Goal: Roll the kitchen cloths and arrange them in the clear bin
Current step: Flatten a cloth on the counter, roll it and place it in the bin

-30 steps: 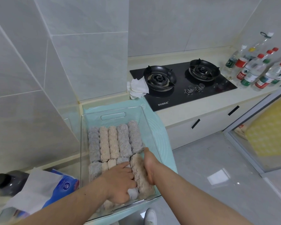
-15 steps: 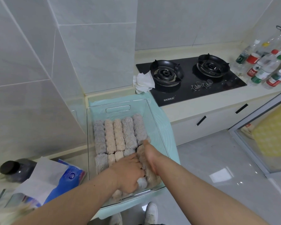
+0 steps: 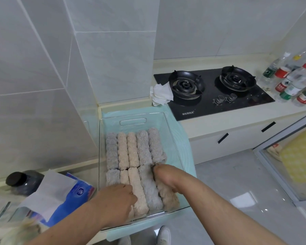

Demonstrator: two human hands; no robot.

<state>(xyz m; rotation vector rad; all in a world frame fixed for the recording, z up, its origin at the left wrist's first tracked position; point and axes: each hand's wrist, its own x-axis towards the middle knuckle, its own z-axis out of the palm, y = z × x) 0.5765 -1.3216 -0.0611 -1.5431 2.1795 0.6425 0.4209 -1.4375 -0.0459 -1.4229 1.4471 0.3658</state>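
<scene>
While the left hand (image 3: 117, 197) curls its fingers over fluffy grey and beige rolled cloths (image 3: 149, 188), the right hand (image 3: 163, 175) digs beside them — fingers hidden, grip unclear — inside the clear rectangular plastic bin (image 3: 132, 121); a black glass gas hob (image 3: 210, 112) lies beyond.

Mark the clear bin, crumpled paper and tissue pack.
clear bin (image 3: 154, 122): head view, far wall.
crumpled paper (image 3: 160, 94): head view, middle.
tissue pack (image 3: 78, 191): head view, blue wrapper.
</scene>
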